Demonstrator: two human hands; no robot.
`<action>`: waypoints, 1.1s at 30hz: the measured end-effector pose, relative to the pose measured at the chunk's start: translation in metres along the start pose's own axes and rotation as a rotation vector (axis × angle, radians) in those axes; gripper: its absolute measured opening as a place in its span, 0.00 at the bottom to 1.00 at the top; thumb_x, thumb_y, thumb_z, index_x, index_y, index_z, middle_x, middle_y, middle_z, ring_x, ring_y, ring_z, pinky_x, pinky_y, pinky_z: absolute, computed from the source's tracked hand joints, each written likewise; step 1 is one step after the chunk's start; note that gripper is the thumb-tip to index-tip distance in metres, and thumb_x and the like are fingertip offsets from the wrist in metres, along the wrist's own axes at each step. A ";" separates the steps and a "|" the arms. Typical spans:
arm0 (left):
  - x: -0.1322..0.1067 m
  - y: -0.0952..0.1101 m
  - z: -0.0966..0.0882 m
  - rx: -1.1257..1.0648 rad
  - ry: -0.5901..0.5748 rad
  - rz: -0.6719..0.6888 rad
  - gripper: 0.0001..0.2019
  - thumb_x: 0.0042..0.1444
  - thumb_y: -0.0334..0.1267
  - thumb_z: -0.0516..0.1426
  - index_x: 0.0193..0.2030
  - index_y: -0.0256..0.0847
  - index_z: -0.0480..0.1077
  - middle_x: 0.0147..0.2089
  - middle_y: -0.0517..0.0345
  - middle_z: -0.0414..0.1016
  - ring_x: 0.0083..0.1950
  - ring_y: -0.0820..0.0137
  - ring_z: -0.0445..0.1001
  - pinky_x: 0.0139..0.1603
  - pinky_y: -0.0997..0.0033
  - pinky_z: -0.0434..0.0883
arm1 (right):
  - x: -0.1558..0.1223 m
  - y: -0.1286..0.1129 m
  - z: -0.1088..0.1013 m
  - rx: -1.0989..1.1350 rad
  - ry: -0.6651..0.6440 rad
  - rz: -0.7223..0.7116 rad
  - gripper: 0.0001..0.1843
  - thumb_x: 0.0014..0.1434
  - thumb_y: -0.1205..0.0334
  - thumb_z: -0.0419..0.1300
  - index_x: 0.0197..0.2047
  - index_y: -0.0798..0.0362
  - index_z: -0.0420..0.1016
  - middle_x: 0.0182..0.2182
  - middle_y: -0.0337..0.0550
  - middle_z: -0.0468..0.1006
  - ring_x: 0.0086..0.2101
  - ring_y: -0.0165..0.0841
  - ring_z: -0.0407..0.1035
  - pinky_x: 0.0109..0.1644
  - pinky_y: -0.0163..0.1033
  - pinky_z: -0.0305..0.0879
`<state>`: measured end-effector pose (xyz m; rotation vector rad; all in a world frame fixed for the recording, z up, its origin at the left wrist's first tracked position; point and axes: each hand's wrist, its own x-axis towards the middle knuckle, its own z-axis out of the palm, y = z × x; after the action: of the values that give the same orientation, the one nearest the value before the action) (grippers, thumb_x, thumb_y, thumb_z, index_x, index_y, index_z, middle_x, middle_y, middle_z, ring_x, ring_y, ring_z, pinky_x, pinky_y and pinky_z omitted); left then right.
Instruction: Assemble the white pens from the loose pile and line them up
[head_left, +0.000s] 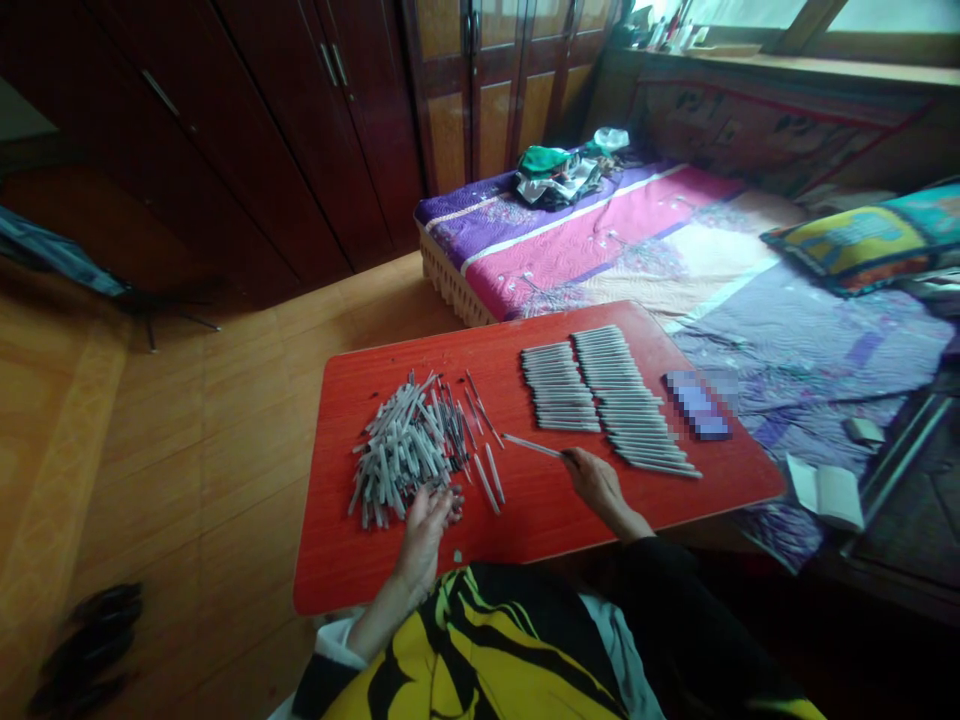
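Note:
A red table [525,520] stands in front of me. On its left lies a loose heap of grey pen barrels [401,450], with thin refills [480,410] scattered beside it. My left hand [426,525] rests at the heap's near edge, fingers curled onto the pens. My right hand [596,480] pinches one thin grey pen [532,446] that points left across the table. Two neat rows of finished pens [607,395] lie at the right, just beyond that hand.
A phone [697,403] lies at the table's right edge. A mattress with purple and pink covers [675,250] sits behind the table, with clothes and a pillow on it. Dark wooden wardrobes [300,130] line the back wall. Wooden floor lies to the left.

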<state>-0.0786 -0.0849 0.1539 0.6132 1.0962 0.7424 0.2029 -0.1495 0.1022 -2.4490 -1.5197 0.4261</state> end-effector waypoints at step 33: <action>0.004 -0.002 -0.039 -0.083 0.278 0.010 0.19 0.40 0.41 0.63 0.40 0.38 0.66 0.32 0.56 0.76 0.29 0.72 0.74 0.29 0.75 0.65 | 0.037 0.031 0.043 -0.297 0.255 -0.053 0.10 0.59 0.63 0.51 0.37 0.55 0.72 0.37 0.49 0.71 0.41 0.39 0.61 0.40 0.38 0.54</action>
<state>-0.1132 -0.0800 0.1367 0.4534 1.3101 0.8960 0.2285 -0.1284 0.0469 -2.5468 -1.6282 -0.1300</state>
